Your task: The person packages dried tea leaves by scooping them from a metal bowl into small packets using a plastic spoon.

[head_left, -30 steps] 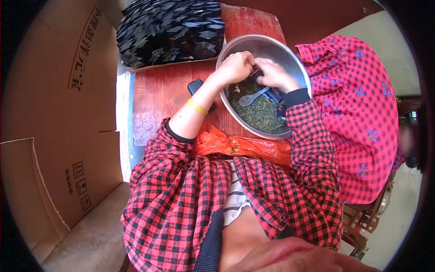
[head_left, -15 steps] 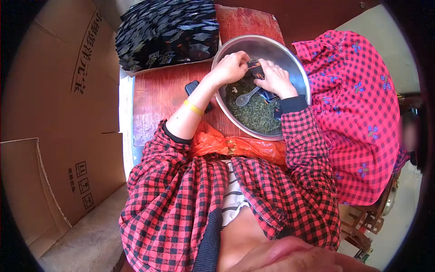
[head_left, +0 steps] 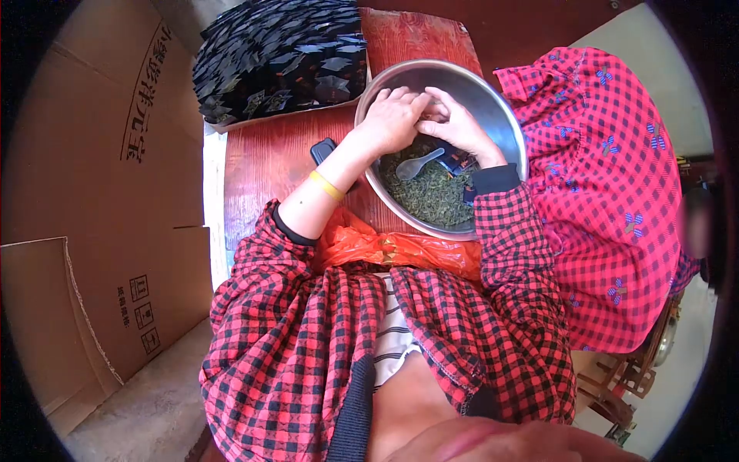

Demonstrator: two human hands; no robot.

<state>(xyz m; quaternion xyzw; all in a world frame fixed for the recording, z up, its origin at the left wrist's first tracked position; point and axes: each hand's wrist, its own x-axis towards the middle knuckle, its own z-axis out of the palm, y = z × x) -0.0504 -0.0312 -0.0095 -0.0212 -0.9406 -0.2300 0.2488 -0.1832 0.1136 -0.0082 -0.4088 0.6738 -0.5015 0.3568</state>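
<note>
Above the steel basin (head_left: 504, 146), my left hand (head_left: 392, 122) and my right hand (head_left: 459, 127) meet with fingers bent together. The small black packet held between them a moment ago is mostly hidden by the fingers. Beneath my hands, dried green leaves (head_left: 427, 196) cover the basin's bottom. A translucent plastic spoon (head_left: 419, 164) lies on the leaves. Several dark printed packets (head_left: 459, 162) rest beside it, close to my right wrist.
A carton full of black packets (head_left: 285, 58) stands at the back left of the red wooden table (head_left: 265, 165). A black phone-like object (head_left: 323, 150) lies near my left forearm. Orange plastic (head_left: 385, 248) is bunched before the basin. Checked cloth (head_left: 608, 200) hangs at right; a cardboard box (head_left: 100, 192) stands left.
My left hand has turned over and its fingers have spread out toward the far rim. My right fingers have curled in against it, and the packet between them has gone from sight.
</note>
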